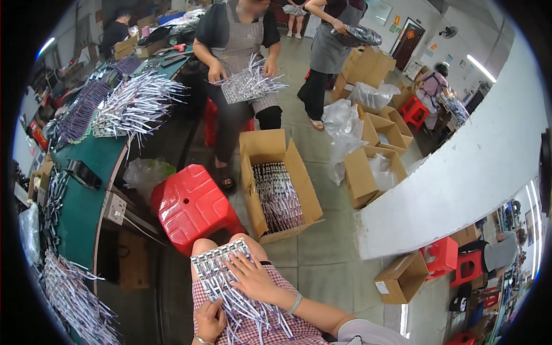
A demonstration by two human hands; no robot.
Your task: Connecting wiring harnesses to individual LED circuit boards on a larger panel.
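On my lap lies a circuit board panel (207,263), pale with rows of dark parts and many white and purple wires (253,313) trailing from it toward me. My right hand (253,279) rests on the panel's right part, fingers stretched out and spread over the boards and wire roots. At the panel's lower left corner is my left hand (211,319), its fingers curled and its thumb against the edge beside the wires. The left fingertips are partly hidden. Under the wires shows a red checked apron (287,282).
A red stool (195,201) stands ahead of my knees. Right of it, an open carton (310,198) holds stacked wired panels. A co-worker (244,46) sits opposite with another panel. Along the left runs a green bench (83,221) with wired panel piles. A white wall (448,190) stands right.
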